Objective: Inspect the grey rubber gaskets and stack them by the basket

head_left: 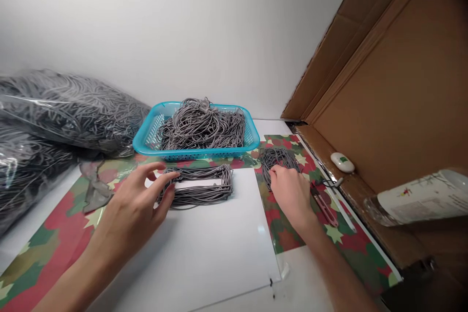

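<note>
At the near edge, a white sheet (223,243) lies flat on the table (302,282), partly over a patterned cover (288,234). Its plain surface probably serves to make the grey cords easy to see. Dark marks stand at its near right corner.

The left hand (137,197) is at the left end of a cord bundle (201,200) on the far part of the sheet. Its fingers are parted, with a narrow gap between thumb and index finger; no firm grip shows, and contact with the cords is uncertain. The bundle forms a rectangular loop around a bare strip of sheet; its straight long sides suggest deliberate alignment.

The right hand (290,187) reaches down over a cord pile (280,156) just right of the sheet. Its fingers curl inward, but the tips are hidden: whether they hold a cord cannot be told. The pile's position likely keeps it within short reach. Right of this hand lie a pink-handled tool (324,208) and a white rod (342,209), both clear of the sheet.

Beyond the bundle, a blue basket (197,153) contains a tangled cord heap (204,124); its raised walls presumably stop the cords spreading. To the left, clear bags (69,107) packed with similar cords lie one partly over another, apparently as bulk stock. A cardboard panel (387,68) bounds the right side; a white wall (183,34) rises behind.
</note>
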`<state>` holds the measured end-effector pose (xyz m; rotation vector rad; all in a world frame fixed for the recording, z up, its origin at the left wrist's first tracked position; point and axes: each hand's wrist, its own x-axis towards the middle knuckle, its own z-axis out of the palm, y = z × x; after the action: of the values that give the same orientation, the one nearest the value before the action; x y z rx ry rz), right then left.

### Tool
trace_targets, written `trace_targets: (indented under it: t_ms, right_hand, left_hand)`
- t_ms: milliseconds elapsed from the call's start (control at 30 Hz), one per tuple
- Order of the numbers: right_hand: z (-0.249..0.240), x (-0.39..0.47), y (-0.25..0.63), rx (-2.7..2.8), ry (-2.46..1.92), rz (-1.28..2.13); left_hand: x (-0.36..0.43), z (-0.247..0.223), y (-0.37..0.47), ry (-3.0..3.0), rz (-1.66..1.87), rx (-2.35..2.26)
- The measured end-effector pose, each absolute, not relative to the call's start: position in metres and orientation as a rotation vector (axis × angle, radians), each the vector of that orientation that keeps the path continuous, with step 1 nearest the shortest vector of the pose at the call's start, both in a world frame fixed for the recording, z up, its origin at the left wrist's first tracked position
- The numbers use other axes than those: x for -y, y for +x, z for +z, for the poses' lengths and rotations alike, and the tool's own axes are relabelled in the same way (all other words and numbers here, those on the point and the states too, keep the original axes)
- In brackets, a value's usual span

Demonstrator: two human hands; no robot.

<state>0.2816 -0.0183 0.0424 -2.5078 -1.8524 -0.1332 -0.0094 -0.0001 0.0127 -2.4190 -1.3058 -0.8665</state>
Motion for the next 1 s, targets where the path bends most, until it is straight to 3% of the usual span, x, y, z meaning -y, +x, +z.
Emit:
trace_targets:
  t_ms: [233, 400, 567, 1000]
  right_hand:
    - [0.046, 0.018, 0.290, 1.653, -2.444, -0.340]
    - [0.036, 0.013, 0.306, 1.337, -1.745, -0.551]
    - [0.033, 0.009, 0.303, 1.186, -1.315, -0.363]
    - [0.080, 0.005, 0.313, 1.058, -1.129, 0.135]
  left_hand:
    - [0.001, 0.015, -0.008, -2.398, -0.847, 1.275]
    - [0.004, 0.019, -0.006, -2.372, -0.857, 1.265]
    - [0.009, 0.021, -0.001, -2.385, -0.883, 1.239]
    - [0.012, 0.023, 0.001, -2.401, -0.946, 1.229]
